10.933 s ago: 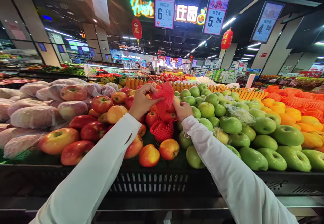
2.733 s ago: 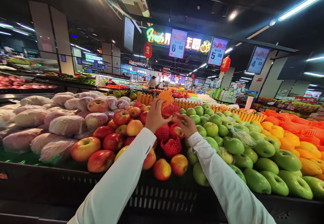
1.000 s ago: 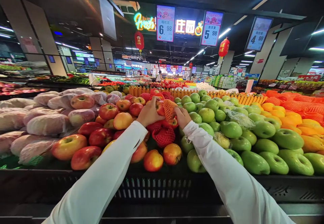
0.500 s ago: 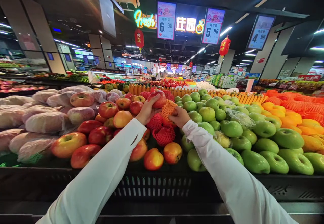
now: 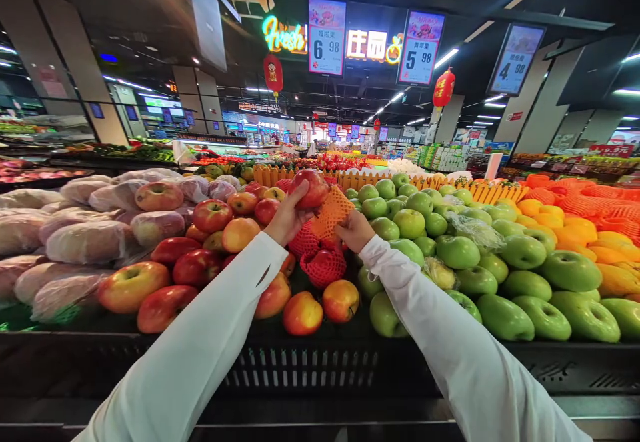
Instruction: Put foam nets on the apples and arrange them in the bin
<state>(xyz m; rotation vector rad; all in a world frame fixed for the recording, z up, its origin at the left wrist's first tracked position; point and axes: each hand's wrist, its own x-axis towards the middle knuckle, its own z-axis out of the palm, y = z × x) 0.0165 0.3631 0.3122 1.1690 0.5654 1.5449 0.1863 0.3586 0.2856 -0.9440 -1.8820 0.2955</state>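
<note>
A red apple is gripped in my left hand, thumb across its near side, above the pile of red apples. Between the hands hangs an orange foam net sleeve, flattened and off the apple. My right hand pinches its right edge; the sleeve's left edge lies close to my left fingers, and I cannot tell whether they touch it. Just below sits another apple in a red foam net. Loose red-yellow apples lie in front of it.
Green apples are heaped to the right, with oranges beyond them. Wrapped fruit is piled at the left. A black slatted crate edge runs along the front, and a small yellow fence stands behind.
My left hand has lifted the apple slightly up and left. The orange net sleeve has risen and spread flatter between the hands. My right hand keeps nearly the same place.
</note>
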